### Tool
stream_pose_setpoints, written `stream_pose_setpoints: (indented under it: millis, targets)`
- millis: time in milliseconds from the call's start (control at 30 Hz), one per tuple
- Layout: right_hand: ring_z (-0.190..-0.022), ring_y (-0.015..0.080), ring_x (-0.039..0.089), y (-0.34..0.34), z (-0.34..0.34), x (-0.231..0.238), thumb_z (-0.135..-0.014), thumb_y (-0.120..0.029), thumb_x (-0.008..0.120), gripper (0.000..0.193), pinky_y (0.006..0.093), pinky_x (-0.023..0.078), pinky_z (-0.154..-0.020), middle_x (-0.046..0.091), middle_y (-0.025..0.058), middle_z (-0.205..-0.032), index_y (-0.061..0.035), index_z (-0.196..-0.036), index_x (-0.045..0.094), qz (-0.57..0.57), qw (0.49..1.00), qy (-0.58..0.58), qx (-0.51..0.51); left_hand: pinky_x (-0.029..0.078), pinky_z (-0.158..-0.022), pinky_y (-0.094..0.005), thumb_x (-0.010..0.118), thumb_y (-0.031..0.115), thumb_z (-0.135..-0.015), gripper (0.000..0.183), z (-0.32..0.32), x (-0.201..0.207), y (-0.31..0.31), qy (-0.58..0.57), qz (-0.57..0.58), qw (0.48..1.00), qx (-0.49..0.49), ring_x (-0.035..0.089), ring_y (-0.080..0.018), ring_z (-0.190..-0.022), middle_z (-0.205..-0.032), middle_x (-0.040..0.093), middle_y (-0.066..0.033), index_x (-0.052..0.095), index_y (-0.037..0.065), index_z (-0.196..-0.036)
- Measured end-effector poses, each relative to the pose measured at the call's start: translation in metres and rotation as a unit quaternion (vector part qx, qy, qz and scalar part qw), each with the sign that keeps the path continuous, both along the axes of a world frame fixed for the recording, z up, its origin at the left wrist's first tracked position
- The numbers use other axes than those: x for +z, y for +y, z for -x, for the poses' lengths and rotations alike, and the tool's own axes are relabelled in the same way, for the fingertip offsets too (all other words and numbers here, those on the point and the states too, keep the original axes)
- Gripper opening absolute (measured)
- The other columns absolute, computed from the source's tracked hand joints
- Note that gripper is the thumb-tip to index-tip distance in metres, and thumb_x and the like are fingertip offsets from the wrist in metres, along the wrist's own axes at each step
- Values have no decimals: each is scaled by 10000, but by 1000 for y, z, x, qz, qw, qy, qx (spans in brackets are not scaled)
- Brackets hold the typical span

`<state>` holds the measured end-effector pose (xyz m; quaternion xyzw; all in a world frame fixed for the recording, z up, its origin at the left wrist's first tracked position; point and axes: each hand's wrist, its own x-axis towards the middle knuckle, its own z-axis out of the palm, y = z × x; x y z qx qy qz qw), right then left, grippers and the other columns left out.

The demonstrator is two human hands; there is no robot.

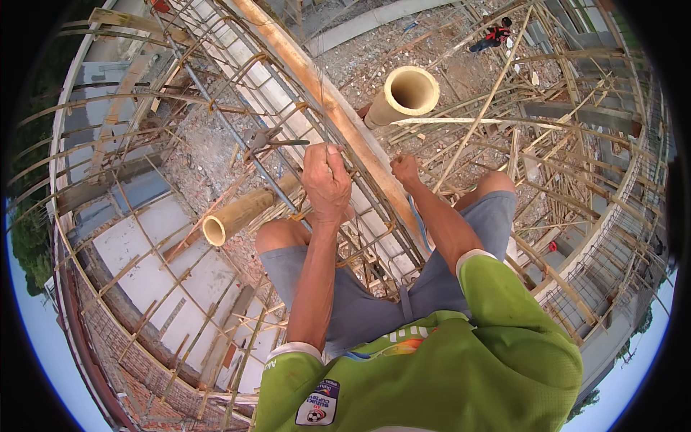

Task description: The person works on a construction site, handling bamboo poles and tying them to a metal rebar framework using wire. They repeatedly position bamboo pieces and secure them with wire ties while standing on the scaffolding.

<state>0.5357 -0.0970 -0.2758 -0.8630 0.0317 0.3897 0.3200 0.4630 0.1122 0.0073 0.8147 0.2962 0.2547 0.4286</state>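
My left hand (327, 183) is closed in a fist above the steel rebar cage (299, 108). What its fingers hold, if anything, is too small to make out. My right hand (405, 169) is drawn up with bent fingers beside the wooden formwork board (331, 101), and its grip is hidden. A pair of dark pincers (260, 139) rests at a steel bar (216, 108), just left of my left hand; the handle ends appear apart from the fist. My knees straddle the cage and board.
Thick cut bamboo poles stick up on both sides, one (392, 101) beyond my right hand, another (241, 216) left of my left knee. Bamboo scaffolding (475, 108) surrounds me. Rubble ground (353, 72) lies far below, where another person (493, 34) is at upper right.
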Motion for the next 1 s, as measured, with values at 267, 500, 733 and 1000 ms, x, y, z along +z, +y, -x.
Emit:
stream_pose_setpoints:
  millis: [267,500,733,1000]
  targets:
    - [-1141,448,579,34,32,-62,-808,-271,720,577,473,492,-956,568,324,-1198,86,-1200,493,123,972,27,197,487,-671,-407,521,-16,-920,87,-1,-5,8,30,-69,997,-20,599,-312,-732,-845,620,-165,599,-35,-887]
    - [-1198,384,552,72,26,-79,-821,-409,696,636,509,475,-971,520,229,-1265,-29,-1261,438,211,929,11,303,509,-603,-362,577,-5,-884,34,0,-6,17,21,7,999,-28,629,-266,-720,-908,660,-126,609,-16,-881]
    - [-1168,435,562,91,21,-87,-759,-461,777,762,525,483,-956,522,241,-1243,-14,-1232,380,208,941,45,263,519,-561,-343,617,14,-869,59,4,-6,24,26,30,999,-33,643,-241,-692,-935,659,-108,647,-12,-912]
    - [-1033,447,640,69,17,-119,-720,-495,789,795,481,551,-846,599,284,-1107,61,-1154,423,157,936,-2,316,536,-529,-344,633,22,-871,71,7,-8,30,1,20,998,-59,643,-270,-631,-941,636,-148,584,-28,-882]
